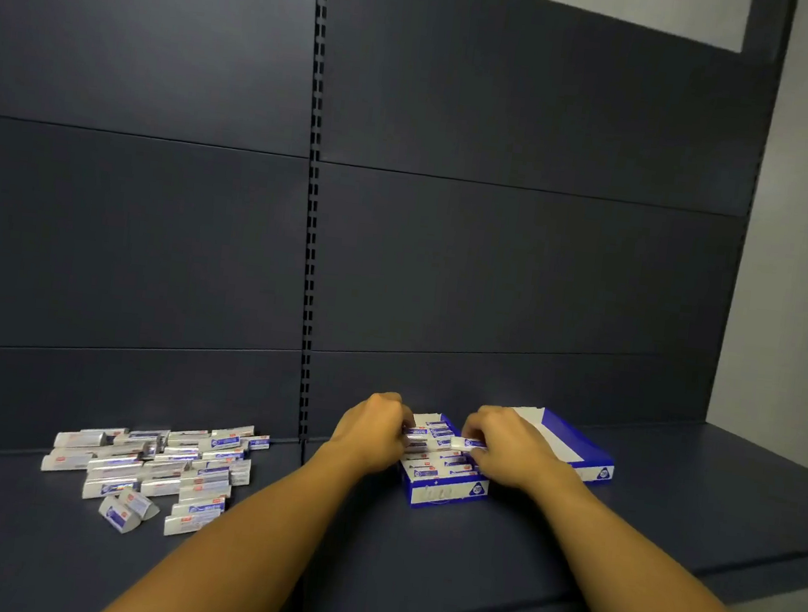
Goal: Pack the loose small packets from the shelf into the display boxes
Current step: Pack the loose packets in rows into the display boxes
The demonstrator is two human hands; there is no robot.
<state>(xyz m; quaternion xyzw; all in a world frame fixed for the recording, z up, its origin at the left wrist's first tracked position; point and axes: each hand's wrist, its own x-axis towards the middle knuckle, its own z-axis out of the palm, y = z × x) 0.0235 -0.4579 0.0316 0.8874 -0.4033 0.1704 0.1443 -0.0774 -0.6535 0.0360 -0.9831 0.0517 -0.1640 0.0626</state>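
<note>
Print on the loose packets (156,464) too small to be read. Second display box (576,448) partly hidden behind the right hand (501,448); fingertips of both hands concealed.

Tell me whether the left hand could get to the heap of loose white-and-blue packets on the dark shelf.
Probably yes. The heap of packets lies uncovered on the shelf, with bare surface between. But the left hand is curled on packets in the blue-and-white display box.

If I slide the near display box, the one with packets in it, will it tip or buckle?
The near display box looks low and wide, so it should slide, not tip. Its thin card walls may flex. Rows of packets probably add weight and stiffen it.
</note>
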